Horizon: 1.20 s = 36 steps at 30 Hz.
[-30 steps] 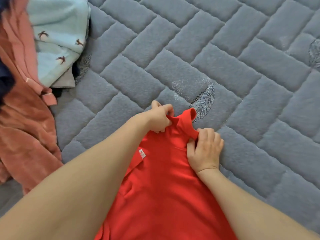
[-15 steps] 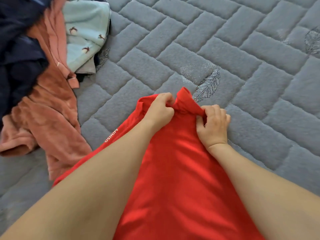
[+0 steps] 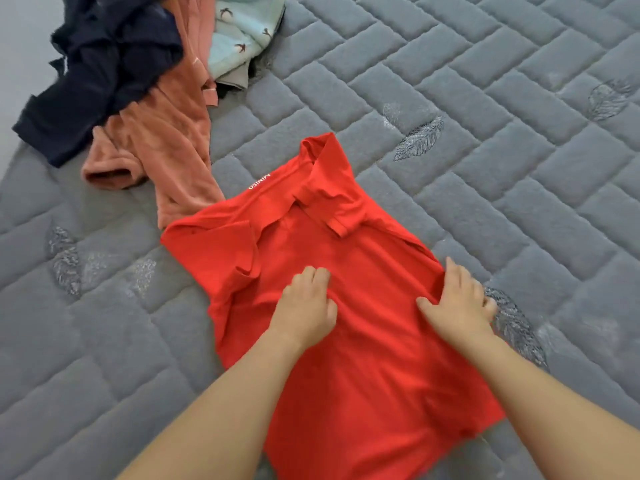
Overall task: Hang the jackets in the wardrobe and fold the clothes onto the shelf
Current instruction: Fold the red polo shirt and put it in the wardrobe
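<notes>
Grey quilted mattress (image 3: 485,202) — red shirt (image 3: 346,341) spread flat, clothes pile (image 3: 138,98) beside.

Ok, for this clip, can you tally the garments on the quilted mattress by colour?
Red: 1, the red shirt, under both hands
Navy: 1, the navy garment
Salmon pink: 1, the pink garment
Pale blue with birds: 1, the blue printed garment
Grey-beige: 1, a grey piece peeking out under the blue printed one
Total: 5

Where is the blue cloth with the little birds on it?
The bird cloth is at the top left of the head view, on the grey quilt, in the heap beside the pink garment, far from the red shirt.
</notes>
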Tool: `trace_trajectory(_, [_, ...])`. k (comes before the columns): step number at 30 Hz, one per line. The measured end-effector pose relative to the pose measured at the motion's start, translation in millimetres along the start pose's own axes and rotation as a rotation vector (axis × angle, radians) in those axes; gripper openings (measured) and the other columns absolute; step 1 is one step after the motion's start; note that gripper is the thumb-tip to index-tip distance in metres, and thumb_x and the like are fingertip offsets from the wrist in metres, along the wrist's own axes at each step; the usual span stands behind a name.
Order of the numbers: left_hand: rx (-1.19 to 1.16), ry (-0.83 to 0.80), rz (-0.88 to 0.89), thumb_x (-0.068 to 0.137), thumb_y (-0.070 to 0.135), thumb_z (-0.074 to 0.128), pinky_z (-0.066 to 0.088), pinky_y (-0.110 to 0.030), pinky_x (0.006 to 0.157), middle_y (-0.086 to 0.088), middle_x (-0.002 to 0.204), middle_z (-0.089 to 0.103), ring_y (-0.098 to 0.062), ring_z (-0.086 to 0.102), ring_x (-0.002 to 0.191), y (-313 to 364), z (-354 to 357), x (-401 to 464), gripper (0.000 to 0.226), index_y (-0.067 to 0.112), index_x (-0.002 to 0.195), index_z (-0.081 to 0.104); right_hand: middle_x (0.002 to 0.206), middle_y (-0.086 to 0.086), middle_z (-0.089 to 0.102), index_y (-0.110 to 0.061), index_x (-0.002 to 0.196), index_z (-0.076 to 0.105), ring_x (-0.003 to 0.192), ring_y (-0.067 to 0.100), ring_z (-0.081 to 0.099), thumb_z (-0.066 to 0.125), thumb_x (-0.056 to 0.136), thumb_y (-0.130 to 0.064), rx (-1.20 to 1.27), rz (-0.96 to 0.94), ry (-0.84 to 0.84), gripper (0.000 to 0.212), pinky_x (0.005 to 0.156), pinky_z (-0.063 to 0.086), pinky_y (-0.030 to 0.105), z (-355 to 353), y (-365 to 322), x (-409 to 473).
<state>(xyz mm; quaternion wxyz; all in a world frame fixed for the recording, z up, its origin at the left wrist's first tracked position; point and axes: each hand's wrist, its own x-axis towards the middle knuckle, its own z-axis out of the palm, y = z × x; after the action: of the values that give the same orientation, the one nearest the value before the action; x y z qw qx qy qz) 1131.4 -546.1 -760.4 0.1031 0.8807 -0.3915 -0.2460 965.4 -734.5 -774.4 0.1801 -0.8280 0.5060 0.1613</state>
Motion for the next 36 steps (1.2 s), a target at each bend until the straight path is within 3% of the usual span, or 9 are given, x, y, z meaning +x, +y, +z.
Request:
trace_trajectory(4, [0.197,-0.228,-0.06,0.072,0.076,0.05,0.034,-0.048,0.102,-0.009,0.134,0.039,-0.032,0.041,0.122,36.4,58.3,-57.3,0.086,0.021,0.136,0.036,0.131,0.017,0.051,-0.012,0.128,0.046,0.123,0.038,0.049,0.064,0.083,-0.046,0.077,0.131,-0.106,0.059,0.1,0.043,0.049,3.6,54.0,-29.9])
trace_trajectory(6, [0.206,-0.311,-0.151,0.055,0.093,0.046,0.011,-0.063,0.113,-0.016,0.157,0.015,-0.036,0.016,0.144,54.1,78.2,-75.8,0.125,0.022,0.153,0.012,0.123,0.018,0.06,-0.011,0.115,0.053,0.116,0.037,0.057,0.063,0.083,-0.049,0.097,0.169,-0.19,0.051,0.096,0.046,0.047,3.7,67.5,-42.1])
trace_trajectory(9, [0.171,-0.42,-0.221,0.042,0.096,0.054,-0.009,-0.079,0.101,-0.011,0.155,-0.038,-0.033,-0.034,0.144,72.3,103.7,-101.7,0.153,0.027,0.148,-0.032,0.116,0.016,0.066,-0.013,0.114,0.063,0.107,0.034,0.064,0.063,0.08,-0.048,0.028,0.183,-0.341,0.048,0.092,0.051,0.043,6.6,83.4,-56.5])
trace_trajectory(13, [0.184,-0.393,-0.208,0.052,0.077,0.07,-0.001,-0.086,0.093,-0.004,0.142,-0.056,-0.036,-0.047,0.135,98.8,130.2,-141.4,0.15,0.032,0.141,-0.043,0.072,0.012,0.063,-0.006,0.091,0.061,0.054,0.023,0.063,0.069,0.088,-0.029,0.34,0.305,-0.589,0.025,0.048,0.054,0.027,13.7,99.6,-77.5])
trace_trajectory(16, [0.175,-0.343,-0.249,0.068,0.054,0.068,0.001,-0.083,0.098,-0.002,0.149,-0.047,-0.036,-0.037,0.14,121.0,145.4,-161.2,0.132,0.03,0.145,-0.038,0.057,0.004,0.05,-0.015,0.081,0.053,0.035,0.014,0.047,0.065,0.091,-0.027,0.783,0.459,-0.594,0.02,0.057,0.046,0.025,15.1,104.5,-90.9])
trace_trajectory(20, [0.271,-0.186,-0.299,0.084,0.027,0.057,0.026,-0.063,0.11,-0.008,0.158,0.007,-0.035,0.015,0.143,119.5,146.5,-176.1,0.09,0.028,0.154,0.001,0.039,-0.004,0.032,-0.022,0.071,0.046,0.029,0.008,0.026,0.063,0.091,-0.023,1.303,0.614,-0.496,0.026,0.053,0.041,0.023,0.0,101.0,-96.1])
trace_trajectory(23, [0.298,-0.088,-0.366,0.087,0.014,0.047,0.049,-0.04,0.086,-0.005,0.13,0.045,-0.029,0.047,0.115,94.6,122.7,-176.5,0.047,0.023,0.133,0.038,0.034,-0.007,0.029,-0.023,0.065,0.041,0.027,0.007,0.025,0.058,0.09,-0.028,1.501,0.638,-0.335,0.031,0.05,0.035,0.02,-22.6,93.1,-92.2])
trace_trajectory(26, [0.082,-0.087,-0.615,0.087,0.007,0.045,0.05,-0.04,0.081,-0.013,0.114,0.064,-0.035,0.061,0.106,61.4,80.5,-163.8,0.025,0.015,0.108,0.057,0.039,-0.006,0.031,-0.021,0.065,0.038,0.029,0.009,0.026,0.045,0.09,-0.03,1.733,0.666,-0.258,0.028,0.053,0.041,0.022,-45.4,70.8,-85.0])
trace_trajectory(36, [0.08,0.059,-0.797,0.085,0.011,0.048,0.05,-0.04,0.089,-0.017,0.121,0.065,-0.038,0.062,0.113,-63.9,-61.3,-85.2,0.032,0.011,0.112,0.065,0.075,0.006,0.058,-0.018,0.068,0.053,0.058,0.019,0.053,0.047,0.089,-0.016,1.491,0.528,0.115,0.022,0.056,0.043,0.031,-82.4,-100.3,-15.1])
